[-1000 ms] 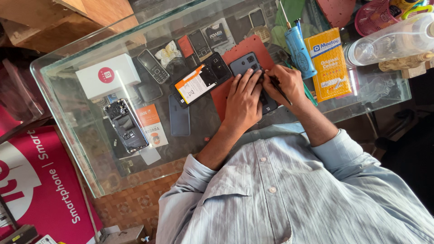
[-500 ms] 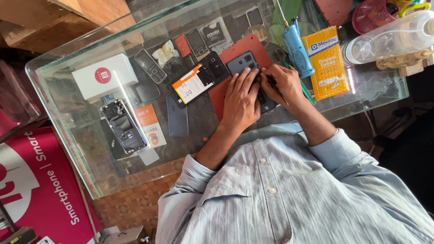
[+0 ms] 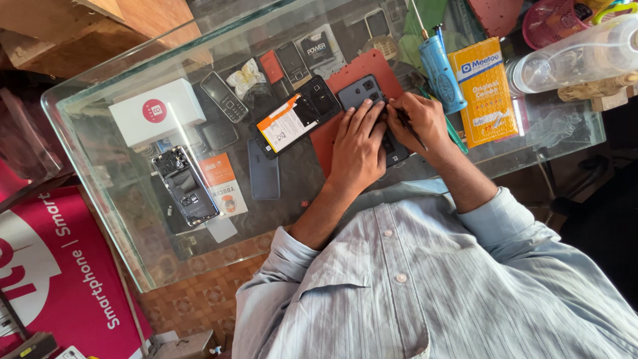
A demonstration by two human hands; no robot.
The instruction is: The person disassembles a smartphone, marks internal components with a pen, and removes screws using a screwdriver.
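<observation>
On the glass desk (image 3: 133, 219) a dark grey phone (image 3: 362, 93) lies back-up on a red mat (image 3: 372, 66). The left hand (image 3: 355, 143) presses flat on it, grip released, fingers spread. The right hand (image 3: 422, 119) is clenched on a thin dark tool (image 3: 411, 127) (tip at the phone's edge). An opened phone (image 3: 296, 119) lies just beside.

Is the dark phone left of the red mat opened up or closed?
Opened: the dark phone lies on the glass table with its back cover off, orange-and-white battery and inner parts exposed. Neither hand touches it.
</observation>
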